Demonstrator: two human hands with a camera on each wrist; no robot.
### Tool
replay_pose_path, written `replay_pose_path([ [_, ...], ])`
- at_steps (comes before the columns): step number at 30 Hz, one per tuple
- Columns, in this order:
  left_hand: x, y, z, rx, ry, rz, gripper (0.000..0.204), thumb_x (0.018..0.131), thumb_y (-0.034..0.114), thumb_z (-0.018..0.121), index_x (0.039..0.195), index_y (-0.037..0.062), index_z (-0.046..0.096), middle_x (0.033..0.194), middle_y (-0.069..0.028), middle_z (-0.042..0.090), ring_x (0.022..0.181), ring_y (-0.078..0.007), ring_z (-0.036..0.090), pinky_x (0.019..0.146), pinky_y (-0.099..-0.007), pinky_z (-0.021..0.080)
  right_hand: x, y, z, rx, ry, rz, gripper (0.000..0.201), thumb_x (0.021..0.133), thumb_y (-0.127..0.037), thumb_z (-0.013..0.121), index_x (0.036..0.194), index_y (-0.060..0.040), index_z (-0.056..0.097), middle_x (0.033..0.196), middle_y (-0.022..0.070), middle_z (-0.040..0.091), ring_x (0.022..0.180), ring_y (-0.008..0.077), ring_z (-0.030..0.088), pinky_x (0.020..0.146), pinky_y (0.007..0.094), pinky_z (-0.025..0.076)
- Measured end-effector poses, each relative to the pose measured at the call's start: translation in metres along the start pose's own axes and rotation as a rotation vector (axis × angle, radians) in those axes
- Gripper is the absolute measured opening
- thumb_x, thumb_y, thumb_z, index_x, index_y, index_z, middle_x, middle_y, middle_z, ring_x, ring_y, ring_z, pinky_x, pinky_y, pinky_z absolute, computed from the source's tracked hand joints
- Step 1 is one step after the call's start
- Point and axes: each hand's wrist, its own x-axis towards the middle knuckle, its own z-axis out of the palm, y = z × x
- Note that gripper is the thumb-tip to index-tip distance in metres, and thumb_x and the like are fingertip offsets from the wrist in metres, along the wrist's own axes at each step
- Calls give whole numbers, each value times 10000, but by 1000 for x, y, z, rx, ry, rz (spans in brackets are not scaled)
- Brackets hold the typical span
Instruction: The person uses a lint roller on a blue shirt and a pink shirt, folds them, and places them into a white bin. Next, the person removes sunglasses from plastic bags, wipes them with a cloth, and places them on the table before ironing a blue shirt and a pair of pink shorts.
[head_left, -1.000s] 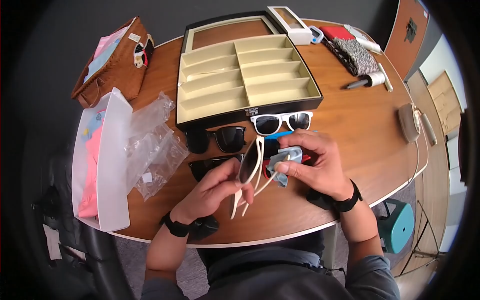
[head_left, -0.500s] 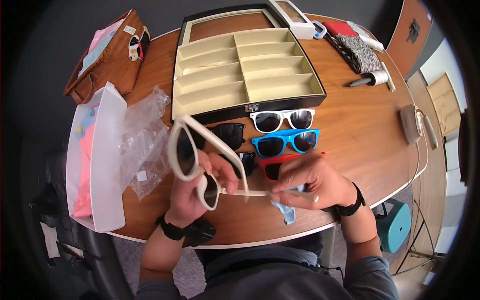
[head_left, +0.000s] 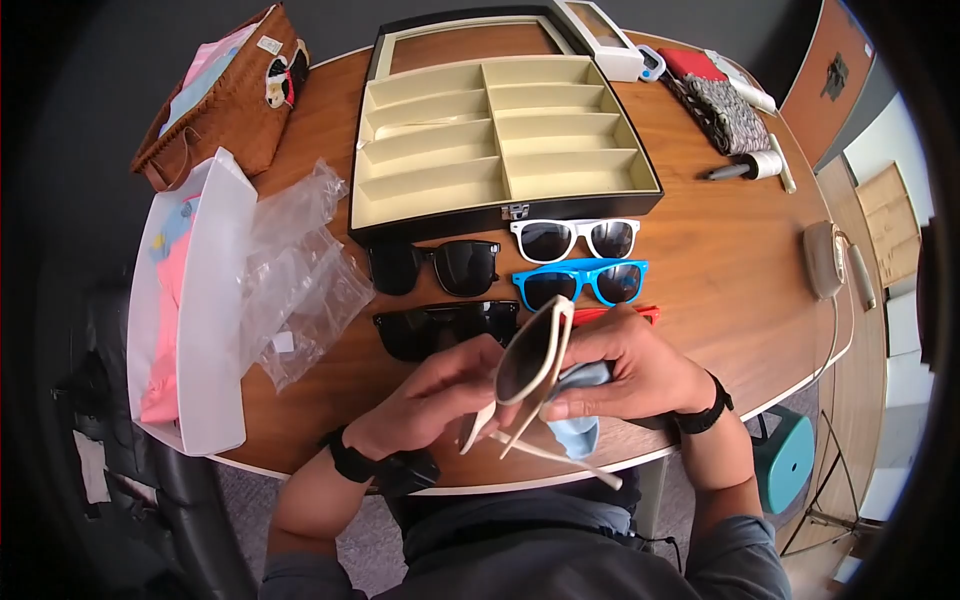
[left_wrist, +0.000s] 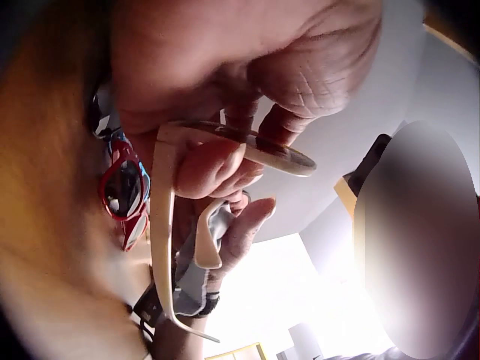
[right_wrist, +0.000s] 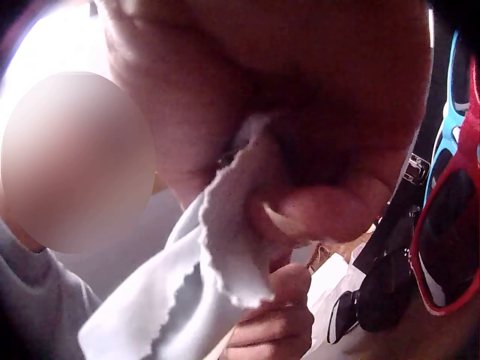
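Observation:
My left hand grips a pair of cream-white sunglasses by the front, tilted nearly edge-on in the head view. One long temple of theirs hangs down in the left wrist view. In my right hand a thin pale blue cloth is pinched between thumb and fingers, close beside the sunglasses. Its wavy edge shows in the right wrist view, where the cloth droops from the fingers. Red sunglasses lie partly hidden behind the right hand.
Black sunglasses, darker wide ones, white ones and blue ones lie before a compartmented case. Clear plastic bags and a white bin are left; a brown basket stands behind.
The cream-white sunglasses have swung right and turned edge-on. My right hand, with the cloth, has shifted from a temple to close by the lens, and that temple now sticks out below.

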Motion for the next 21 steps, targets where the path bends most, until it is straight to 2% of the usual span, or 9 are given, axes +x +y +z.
replay_pose_path([
  [1, -1, 1, 2, 57, -15, -12, 185, 1007, 223, 497, 1069, 49, 482, 910, -126, 599, 653, -103, 507, 579, -242, 429, 0, 1, 3, 27, 28, 14, 159, 834, -101, 764, 910, 19, 693, 731, 105, 678, 627, 124, 611, 592, 261, 468],
  [6, -8, 12, -6, 153, -19, -12, 312, 962, 286, 605, 1087, 29, 478, 933, -137, 602, 656, -96, 525, 552, -227, 435, -5, -7, -8, 13, 84, -14, 65, 799, 12, 667, 740, 13, 641, 605, 37, 598, 545, 75, 539, 510, 236, 391],
  [7, -11, 18, -8, 70, 36, -7, 492, 873, 379, 729, 1105, 17, 489, 931, -139, 607, 652, -94, 527, 535, -216, 430, -9, -7, -9, 92, 219, 43, 80, 788, 20, 675, 719, 8, 635, 614, 25, 606, 553, 64, 528, 507, 238, 382],
  [8, -11, 19, -14, -62, 0, 53, 568, 795, 271, 809, 1196, 0, 510, 975, -91, 633, 800, -90, 598, 685, -207, 474, -11, -7, -9, 172, 354, 102, 97, 777, 28, 682, 699, 4, 629, 624, 12, 614, 560, 52, 518, 504, 241, 373],
  [10, -18, 29, -14, -94, 140, 98, 755, 676, 268, 904, 1239, -49, 512, 1020, -115, 647, 868, -124, 632, 739, -227, 504, -10, -12, -11, 265, 452, 74, 125, 750, 32, 691, 654, -6, 621, 630, 1, 601, 554, 45, 474, 509, 226, 342],
  [11, -20, 30, -24, -111, 57, 147, 907, 582, 235, 954, 1295, -87, 495, 1102, -120, 642, 974, -158, 636, 830, -266, 507, -11, -12, -10, 323, 451, 90, 126, 743, 23, 698, 650, -7, 619, 620, -5, 592, 553, 44, 471, 512, 223, 338],
  [15, -21, 28, -19, 5, 67, 116, 1014, 559, 119, 952, 1395, -89, 417, 1246, -113, 601, 1102, -178, 594, 971, -305, 450, -17, -4, -14, 526, 426, 149, 148, 744, -24, 706, 635, -16, 607, 587, -1, 577, 529, 55, 476, 499, 219, 340],
  [19, -13, 22, -14, -6, 54, 189, 979, 589, 77, 927, 1411, -67, 413, 1168, -102, 619, 1015, -187, 632, 881, -320, 501, -18, -1, -16, 779, 454, 136, 193, 798, -117, 674, 656, -30, 577, 571, 50, 582, 483, 81, 495, 451, 224, 342],
  [21, -12, 21, -17, 38, 60, 222, 978, 594, 70, 922, 1415, -65, 408, 1149, -98, 620, 990, -189, 640, 863, -321, 511, -19, -3, -14, 749, 477, 137, 196, 801, -119, 672, 658, -31, 571, 569, 51, 577, 486, 81, 492, 453, 224, 338],
])
